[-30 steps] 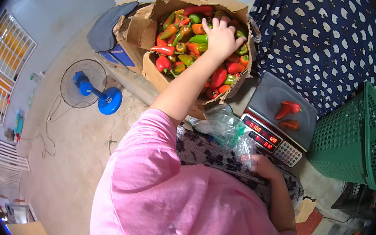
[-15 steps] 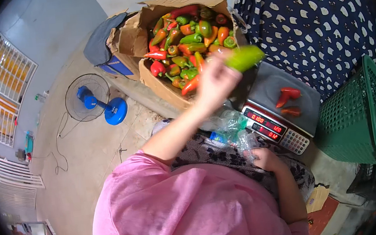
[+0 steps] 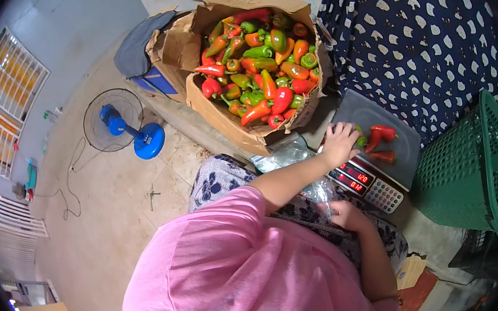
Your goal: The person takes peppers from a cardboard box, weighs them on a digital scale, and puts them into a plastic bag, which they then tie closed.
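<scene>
left hand: your left hand [image 3: 342, 143] is palm down over the left side of the scale [image 3: 349, 108], fingers bent against a green pepper [image 3: 361, 139]; only part of that pepper shows, so i cannot tell whether you grip it or just touch it.
right hand: your right hand [image 3: 344, 214] is above your lap, fingers pressed together, pinching a clear plastic bag [image 3: 321, 192].
scale plate: the green pepper is just beside the red peppers [image 3: 386, 132], which lie near the middle of the grey plate.
scale front: your left hand and wrist cover part of the lit red display; the keypad [image 3: 384, 196] shows.
box: the open cardboard box [image 3: 222, 128] stands beyond your left arm, full of red, orange and green peppers [image 3: 260, 51].
right side: a green basket [image 3: 441, 164] stands near the scale, below a dark blue patterned cloth [image 3: 408, 32].
left side: a blue fan [image 3: 149, 141] stands on the floor [image 3: 120, 192], well apart from your hands.
</scene>
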### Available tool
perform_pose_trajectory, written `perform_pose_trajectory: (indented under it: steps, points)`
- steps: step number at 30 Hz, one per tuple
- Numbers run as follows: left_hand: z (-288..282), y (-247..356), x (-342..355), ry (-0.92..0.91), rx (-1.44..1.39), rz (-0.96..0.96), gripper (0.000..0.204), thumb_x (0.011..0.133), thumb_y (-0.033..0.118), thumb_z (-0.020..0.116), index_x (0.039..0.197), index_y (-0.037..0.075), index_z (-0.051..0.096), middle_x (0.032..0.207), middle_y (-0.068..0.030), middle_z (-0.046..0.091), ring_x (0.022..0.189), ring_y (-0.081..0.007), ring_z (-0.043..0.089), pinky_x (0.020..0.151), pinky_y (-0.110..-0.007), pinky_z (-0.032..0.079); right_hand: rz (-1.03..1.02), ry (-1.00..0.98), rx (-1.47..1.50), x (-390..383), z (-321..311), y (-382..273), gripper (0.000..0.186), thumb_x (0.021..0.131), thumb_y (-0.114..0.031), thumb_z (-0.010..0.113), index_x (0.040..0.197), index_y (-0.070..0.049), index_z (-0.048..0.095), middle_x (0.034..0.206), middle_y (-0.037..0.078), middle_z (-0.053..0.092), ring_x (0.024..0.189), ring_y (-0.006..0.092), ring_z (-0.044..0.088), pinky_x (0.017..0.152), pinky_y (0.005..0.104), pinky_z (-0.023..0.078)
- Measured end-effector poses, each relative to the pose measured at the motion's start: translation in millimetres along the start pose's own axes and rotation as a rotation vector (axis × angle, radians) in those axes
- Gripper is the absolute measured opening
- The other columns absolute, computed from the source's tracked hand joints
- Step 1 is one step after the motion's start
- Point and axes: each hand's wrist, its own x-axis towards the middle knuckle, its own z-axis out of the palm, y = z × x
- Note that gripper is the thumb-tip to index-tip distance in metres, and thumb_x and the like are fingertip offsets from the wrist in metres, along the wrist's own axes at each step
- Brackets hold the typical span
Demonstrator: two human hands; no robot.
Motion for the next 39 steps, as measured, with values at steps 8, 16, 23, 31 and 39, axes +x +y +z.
perform_pose_trajectory:
  steps: [8,16,23,31,39]
  points:
    - [-195,-29,40,0.486,-0.136,0.271,0.019,0.068,0.007,0.062,0.087,0.01,0.061,0.093,-0.0061,0.059,0.095,-0.0294,0.055,0.086,-0.045,0.037,-0.111,0.093,-0.146,-6,5,-10,0.036,0.073,-0.003,0.06,0.108,-0.002,0.065,0.097,0.023,0.065,0.089,0.0372,0.064,0.077,0.039,0.051]
    - [-209,-218,82,-0.03,0.607,-0.383,0.049,0.078,0.039,0.06,0.124,0.024,0.062,0.132,-0.0103,0.046,0.126,-0.0334,0.038,0.104,-0.062,0.024,-0.116,0.067,-0.162,-6,0,-13,0.037,0.075,-0.009,0.061,0.111,-0.008,0.066,0.092,0.021,0.065,0.08,0.0318,0.065,0.073,0.0376,0.05]
    - [-236,-227,70,-0.181,0.492,-0.2,0.052,0.076,0.039,0.066,0.123,0.02,0.056,0.129,-0.006,0.054,0.124,-0.0276,0.046,0.103,-0.067,0.019,0.007,-0.018,-0.325,0,5,-10,0.042,0.075,-0.009,0.06,0.117,-0.005,0.063,0.109,0.02,0.065,0.1,0.0348,0.063,0.087,0.0415,0.049]
    - [-265,-163,66,0.196,0.398,-0.062,0.042,0.08,0.038,0.074,0.107,0.007,0.067,0.108,-0.0089,0.066,0.1,-0.0206,0.061,0.097,-0.044,0.037,0.036,-0.036,-0.345,-3,7,-21,0.034,0.075,-0.008,0.059,0.108,-0.007,0.065,0.096,0.02,0.066,0.092,0.0359,0.064,0.083,0.0441,0.05]
    - [-143,34,29,-0.148,-0.376,-0.013,0.039,0.076,0.016,0.078,0.112,0.01,0.063,0.097,-0.0062,0.067,0.077,-0.0127,0.062,0.068,-0.029,0.051,0.012,-0.038,-0.33,-2,9,-14,0.03,0.075,-0.007,0.058,0.104,-0.006,0.065,0.096,0.02,0.066,0.091,0.0362,0.064,0.082,0.0443,0.05]
